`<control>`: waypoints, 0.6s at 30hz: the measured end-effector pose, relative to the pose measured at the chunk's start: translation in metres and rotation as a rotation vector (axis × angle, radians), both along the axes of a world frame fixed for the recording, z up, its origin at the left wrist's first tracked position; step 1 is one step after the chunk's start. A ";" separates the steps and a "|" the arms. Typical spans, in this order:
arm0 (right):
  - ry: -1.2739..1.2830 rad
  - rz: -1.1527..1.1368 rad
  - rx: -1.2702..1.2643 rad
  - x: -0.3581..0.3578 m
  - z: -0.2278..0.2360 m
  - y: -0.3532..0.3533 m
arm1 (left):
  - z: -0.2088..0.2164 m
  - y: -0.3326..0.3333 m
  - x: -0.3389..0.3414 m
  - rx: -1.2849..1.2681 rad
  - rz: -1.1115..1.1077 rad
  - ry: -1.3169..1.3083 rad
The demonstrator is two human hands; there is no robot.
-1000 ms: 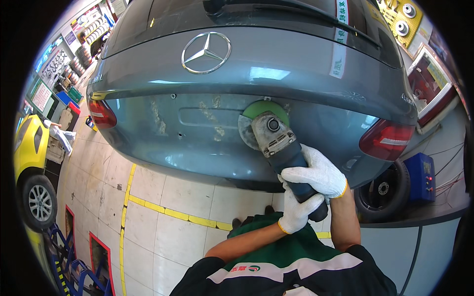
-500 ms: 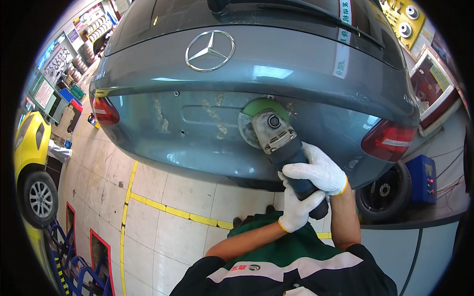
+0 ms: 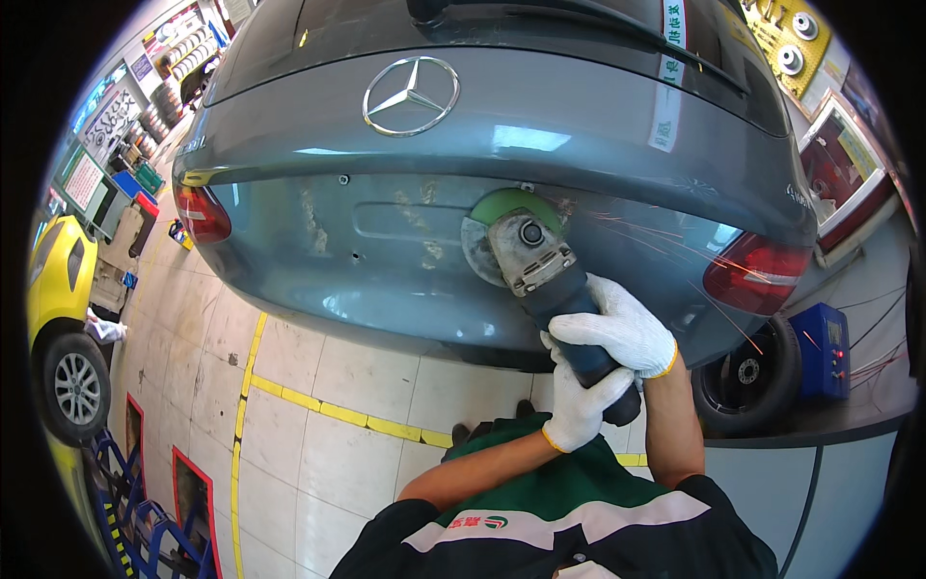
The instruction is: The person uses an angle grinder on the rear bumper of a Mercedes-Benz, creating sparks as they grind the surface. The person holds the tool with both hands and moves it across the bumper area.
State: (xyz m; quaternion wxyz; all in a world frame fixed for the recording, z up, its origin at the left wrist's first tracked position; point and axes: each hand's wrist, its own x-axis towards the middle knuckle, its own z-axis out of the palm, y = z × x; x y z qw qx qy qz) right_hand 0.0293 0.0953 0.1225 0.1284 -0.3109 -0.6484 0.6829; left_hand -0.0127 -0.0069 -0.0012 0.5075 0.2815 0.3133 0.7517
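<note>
Both my hands wear white knitted gloves and are closed around an angle grinder [image 3: 536, 265]. My right hand [image 3: 622, 328] wraps its dark body nearer the head. My left hand [image 3: 584, 400] grips the rear end, just below the right. A green disc [image 3: 509, 206] shows past the guard [image 3: 479, 253], close against the grey car's tailgate panel [image 3: 309, 275]. Orange sparks [image 3: 641, 230] fly from the disc's right side toward the right tail light [image 3: 757, 274]. Rough pale patches [image 3: 428, 222] mark the panel left of the grinder. The disc's exact contact point is hidden.
A yellow car [image 3: 63, 275] stands at the left, near blue metal frames [image 3: 159, 540] and red-edged floor openings. Yellow lines [image 3: 333, 411] cross the tiled floor. At the right, a tyre on a rim [image 3: 748, 372] rests beside a blue box [image 3: 822, 352] on a ledge.
Sparks now stream rightward from the disc, where none showed before. The grinder and both hands have barely shifted, and both grips are unchanged.
</note>
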 end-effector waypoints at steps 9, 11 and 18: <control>-0.015 0.002 0.041 -0.001 -0.001 0.001 | -0.001 0.002 0.003 -0.013 0.019 -0.023; -0.009 -0.003 0.024 0.002 0.001 -0.001 | -0.001 0.001 0.004 -0.025 0.007 0.009; -0.017 0.008 -0.008 -0.002 0.004 0.000 | -0.003 0.002 0.000 -0.014 -0.036 -0.002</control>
